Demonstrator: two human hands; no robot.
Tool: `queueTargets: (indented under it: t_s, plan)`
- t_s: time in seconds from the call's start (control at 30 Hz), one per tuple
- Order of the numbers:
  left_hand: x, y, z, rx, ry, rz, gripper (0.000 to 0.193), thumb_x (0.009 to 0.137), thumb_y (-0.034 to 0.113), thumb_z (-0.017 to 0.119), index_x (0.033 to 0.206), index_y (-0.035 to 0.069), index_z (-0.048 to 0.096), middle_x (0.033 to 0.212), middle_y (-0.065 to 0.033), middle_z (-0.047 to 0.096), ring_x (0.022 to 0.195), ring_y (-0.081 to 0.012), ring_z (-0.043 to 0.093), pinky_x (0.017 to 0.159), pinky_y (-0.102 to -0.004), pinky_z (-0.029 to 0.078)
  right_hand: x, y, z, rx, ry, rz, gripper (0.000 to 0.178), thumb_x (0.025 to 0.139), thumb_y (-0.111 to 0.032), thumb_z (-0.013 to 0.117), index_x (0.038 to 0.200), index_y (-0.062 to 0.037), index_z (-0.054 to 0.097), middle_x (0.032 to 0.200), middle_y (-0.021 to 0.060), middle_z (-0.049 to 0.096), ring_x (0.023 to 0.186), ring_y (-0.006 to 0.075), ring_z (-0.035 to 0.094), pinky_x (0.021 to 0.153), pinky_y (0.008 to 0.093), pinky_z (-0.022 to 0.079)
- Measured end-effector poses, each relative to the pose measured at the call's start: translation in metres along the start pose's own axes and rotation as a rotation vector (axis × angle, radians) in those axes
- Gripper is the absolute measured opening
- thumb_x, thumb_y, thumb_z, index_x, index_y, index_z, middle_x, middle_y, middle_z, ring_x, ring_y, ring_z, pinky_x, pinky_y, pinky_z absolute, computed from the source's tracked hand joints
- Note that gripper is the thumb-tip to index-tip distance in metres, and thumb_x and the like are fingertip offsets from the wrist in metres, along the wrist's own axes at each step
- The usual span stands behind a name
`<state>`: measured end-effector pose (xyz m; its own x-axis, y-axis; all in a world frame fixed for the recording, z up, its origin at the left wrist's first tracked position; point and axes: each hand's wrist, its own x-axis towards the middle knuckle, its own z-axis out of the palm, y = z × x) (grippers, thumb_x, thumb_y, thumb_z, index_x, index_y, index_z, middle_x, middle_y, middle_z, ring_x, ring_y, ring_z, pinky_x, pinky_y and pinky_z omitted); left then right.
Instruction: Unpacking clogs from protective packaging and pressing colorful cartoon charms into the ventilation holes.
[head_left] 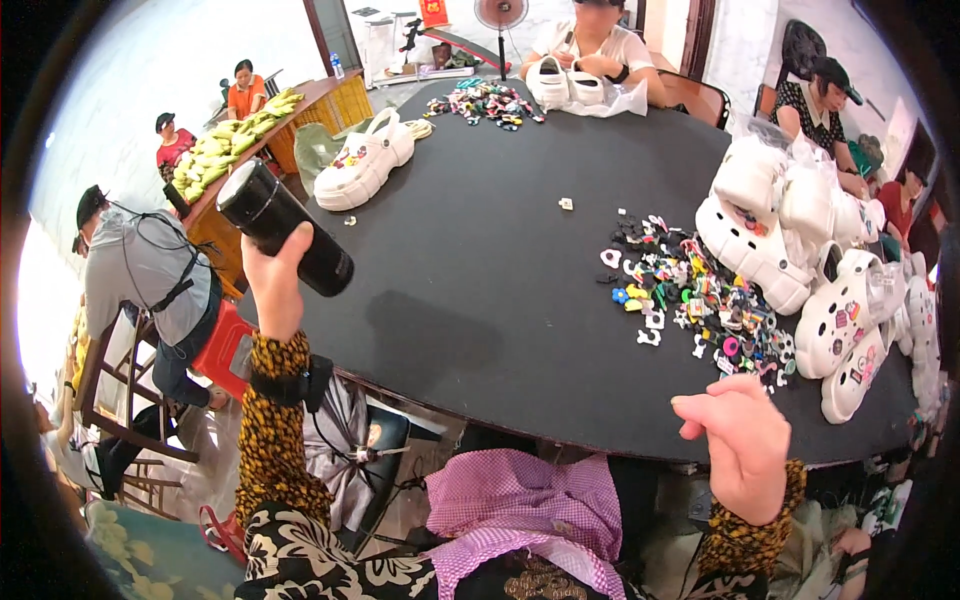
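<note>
My left hand (275, 270) is wrapped round a black vacuum flask (285, 228), raised and tilted above the table's left side. A paler ring runs near the flask's upper-left end. Over the table's near right edge, my right hand (745, 435) is closed with its fingers curled in; whether anything small is inside is hidden. Beyond it lies a pile of small colourful shoe charms (700, 300). White clogs (840, 310), some with charms fitted, are heaped to the right of that pile. Past the flask, another white clog (365, 165) with charms sits on the tabletop.
The black table (480, 270) has a curved near edge. At its far side, a second charm pile (487, 103) lies beside white clogs (570, 85) and a seated person. Another person sits at the right. Green corn cobs (225, 145) cover a wooden counter; a red stool (225, 350) stands left.
</note>
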<state>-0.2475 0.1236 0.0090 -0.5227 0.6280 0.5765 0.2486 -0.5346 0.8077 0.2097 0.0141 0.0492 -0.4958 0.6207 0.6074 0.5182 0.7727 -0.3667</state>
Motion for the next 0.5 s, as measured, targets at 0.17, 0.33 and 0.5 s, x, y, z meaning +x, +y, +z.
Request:
queueTargets:
  t_s: [0.17,0.33,0.5]
  plan:
    - [0.053,-0.033,-0.017,0.029,0.089,0.049,0.040,0.071,0.004,0.075,0.104,0.001,0.053,0.095,-0.0058,0.061,0.085,-0.0148,0.059,0.079,-0.0303,0.048,-0.043,0.034,0.031,0.180,0.036,0.495,0.026,0.084,0.006,0.050,0.105,-0.0023,0.064,0.069,0.0070,0.060,0.061,0.0171,0.058,0.062,0.0277,0.047]
    - [0.089,-0.059,-0.021,0.013,0.118,0.031,0.038,0.070,0.005,0.076,0.100,0.001,0.054,0.092,-0.0067,0.062,0.082,-0.0158,0.061,0.077,-0.0311,0.050,-0.086,0.070,0.067,0.286,0.125,0.603,0.024,0.090,0.004,0.045,0.106,-0.0001,0.062,0.067,0.0077,0.059,0.059,0.0118,0.055,0.057,0.0238,0.046]
    - [0.109,-0.103,-0.022,0.125,0.110,0.025,0.049,0.068,0.009,0.079,0.105,-0.001,0.049,0.092,-0.0068,0.061,0.081,-0.0156,0.059,0.077,-0.0296,0.049,-0.098,0.080,0.080,0.346,0.282,0.663,0.022,0.094,-0.001,0.042,0.107,0.0003,0.061,0.065,0.0042,0.056,0.057,0.0097,0.054,0.053,0.0226,0.045]
